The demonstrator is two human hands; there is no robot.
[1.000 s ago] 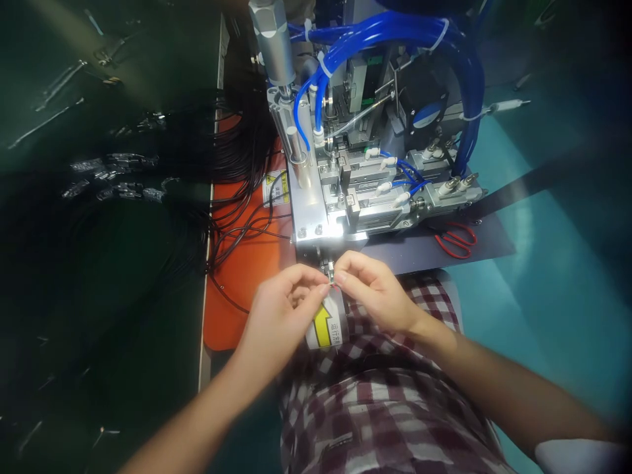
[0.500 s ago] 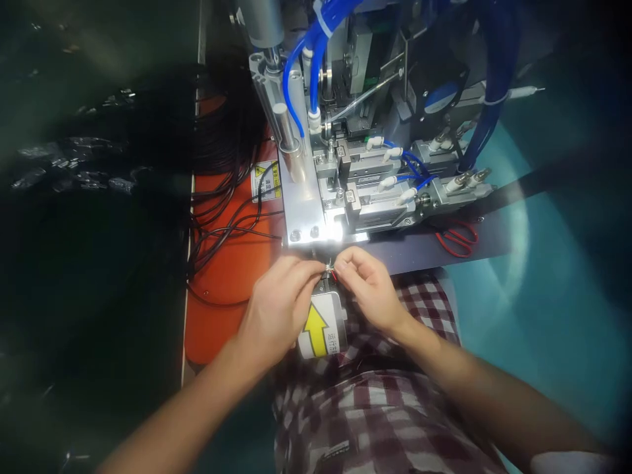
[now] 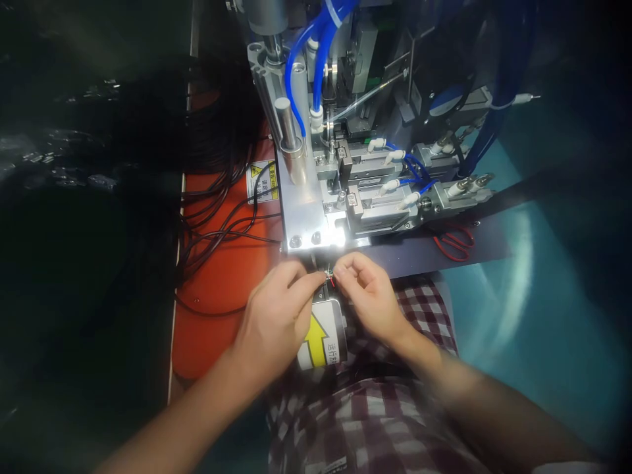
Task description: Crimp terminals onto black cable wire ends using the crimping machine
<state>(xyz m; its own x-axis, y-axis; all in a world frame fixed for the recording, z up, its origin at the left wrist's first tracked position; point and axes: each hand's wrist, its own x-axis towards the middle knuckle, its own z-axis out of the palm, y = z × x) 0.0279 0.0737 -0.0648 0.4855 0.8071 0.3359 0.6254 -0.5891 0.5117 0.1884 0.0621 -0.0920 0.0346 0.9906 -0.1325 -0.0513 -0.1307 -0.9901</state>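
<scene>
I am pinching thin wires (image 3: 332, 282) between the drawn-together fingers of my left hand (image 3: 276, 309) and right hand (image 3: 370, 293), just in front of the metal plate (image 3: 303, 214), and a light, steady grip on each side is probably serving something so fine best

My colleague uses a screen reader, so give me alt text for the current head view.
A person's left hand and right hand pinch thin wires in front of a metal machine with blue tubes. Black cables lie on an orange surface to the left.
</scene>
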